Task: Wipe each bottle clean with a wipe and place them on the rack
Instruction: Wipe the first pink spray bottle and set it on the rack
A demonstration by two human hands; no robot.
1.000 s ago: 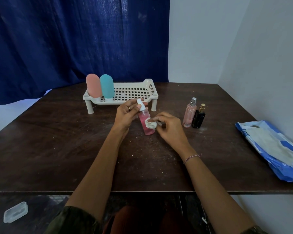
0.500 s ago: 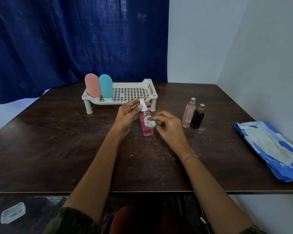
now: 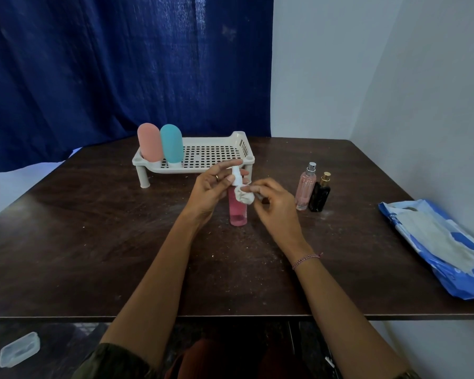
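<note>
A pink spray bottle point(image 3: 238, 212) with a white pump top stands upright on the dark table, just in front of the rack. My left hand point(image 3: 211, 190) grips its white top from the left. My right hand point(image 3: 274, 203) pinches a crumpled white wipe point(image 3: 244, 196) against the bottle's upper body. The white perforated rack point(image 3: 211, 155) behind holds a pink bottle point(image 3: 149, 143) and a teal bottle point(image 3: 171, 143) upright at its left end. A pale pink perfume bottle point(image 3: 305, 187) and a small black bottle point(image 3: 320, 194) stand side by side to the right.
A blue and white wipes pack point(image 3: 438, 242) lies open at the table's right edge by the wall. A dark blue curtain hangs behind the table. A clear plastic lid point(image 3: 18, 349) lies on the floor at the lower left.
The wipe in my right hand has slid up the pink bottle from its middle toward the neck. My left hand keeps its hold on the top.
</note>
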